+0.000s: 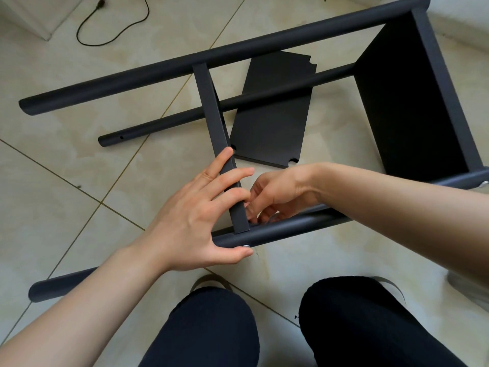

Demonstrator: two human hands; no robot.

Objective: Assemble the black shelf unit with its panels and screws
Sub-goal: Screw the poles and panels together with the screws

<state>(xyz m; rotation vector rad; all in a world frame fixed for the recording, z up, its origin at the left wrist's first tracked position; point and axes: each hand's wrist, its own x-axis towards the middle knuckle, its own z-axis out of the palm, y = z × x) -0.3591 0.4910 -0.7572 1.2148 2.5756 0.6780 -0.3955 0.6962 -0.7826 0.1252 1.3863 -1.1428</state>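
Observation:
The black shelf unit lies on its side on the tiled floor, with a far post [185,62] and a near post [280,231]. A shelf panel [214,123] stands on edge between them. A second fitted panel [412,102] stands at the right end. My left hand [201,215] holds the panel's near end, fingers laid over its edge and thumb under the near post beside a silver screw head [246,246]. Behind that panel my right hand [275,194] has its fingers curled at the joint; what they pinch is hidden.
A loose black panel [275,109] lies flat on the floor inside the frame, under a thinner rear post [185,117]. A black cable [111,25] curls at the top left. My knees [211,332] are at the bottom, close to the near post.

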